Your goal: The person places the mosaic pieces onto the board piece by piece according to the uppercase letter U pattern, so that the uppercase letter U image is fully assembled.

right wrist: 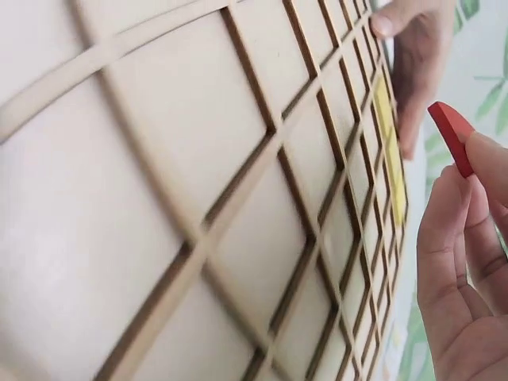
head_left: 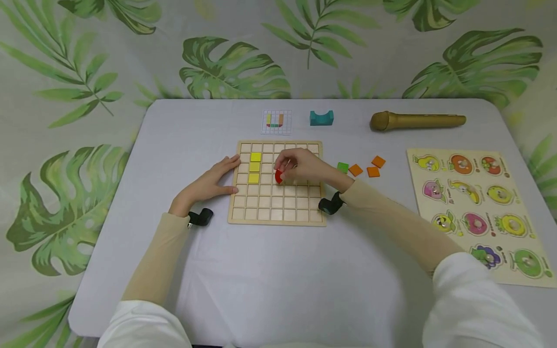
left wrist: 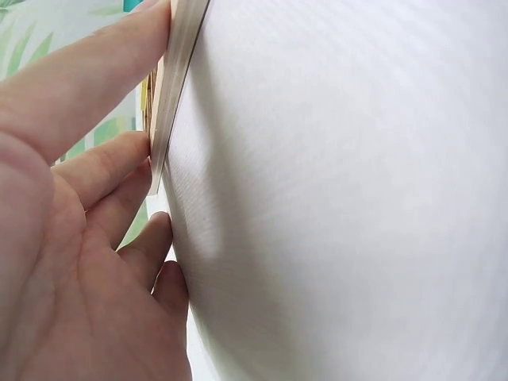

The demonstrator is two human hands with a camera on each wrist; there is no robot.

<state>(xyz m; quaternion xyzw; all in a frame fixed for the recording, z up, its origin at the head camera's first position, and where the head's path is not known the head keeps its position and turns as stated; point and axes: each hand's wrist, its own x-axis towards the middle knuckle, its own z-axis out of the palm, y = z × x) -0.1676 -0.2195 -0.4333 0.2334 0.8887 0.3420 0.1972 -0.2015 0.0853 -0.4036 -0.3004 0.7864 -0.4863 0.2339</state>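
Observation:
My right hand [head_left: 300, 164] pinches a red piece with a curved edge [head_left: 278, 176] between thumb and fingers, over the middle of the wooden grid board [head_left: 277, 215]. The right wrist view shows the red piece [right wrist: 452, 136] raised off the board's squares. At the board's left edge rests my left hand [head_left: 208, 181], its thumb and fingertips against the frame. In the left wrist view the fingers [left wrist: 103, 167] are extended and touch the board's side [left wrist: 171, 87]. Three yellow square tiles [head_left: 254, 167] sit in a column in the second column of squares.
Right of the board lie a green tile [head_left: 343, 167] and orange tiles [head_left: 356, 169]. Behind the board are a pattern card [head_left: 284, 130] with a coloured U shape, a teal block [head_left: 321, 119] and a gold microphone [head_left: 417, 121]. A fruit puzzle board [head_left: 457, 232] lies at the right.

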